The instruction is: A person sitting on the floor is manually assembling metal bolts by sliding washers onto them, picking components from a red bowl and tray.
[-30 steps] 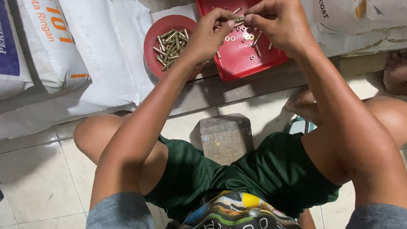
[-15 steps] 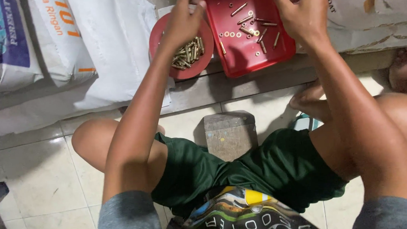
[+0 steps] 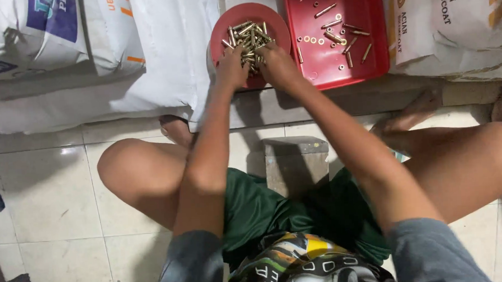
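Both hands are down in the round red dish (image 3: 223, 29), on the near side of the heap of brass bolts (image 3: 248, 38). My left hand (image 3: 232, 68) has its fingers curled into the pile; whether it has closed on any piece, I cannot tell. My right hand (image 3: 277, 66) sits just beside it, fingers bent down among the bolts, and its grip is also hidden from this angle.

The square red tray (image 3: 366, 68) stands touching the dish on the right. It carries only a scatter: a few bolts lying at odd angles and a short row of small brass rings (image 3: 308, 40).

Judging by the two lots, most of the work is left. The dish is heaped; the tray is sparsely filled.

Both containers sit on a low grey ledge (image 3: 317, 101) against white sacks (image 3: 162, 54). I am seated on the tiled floor (image 3: 44, 195), knees spread, a small block (image 3: 296, 161) between them.
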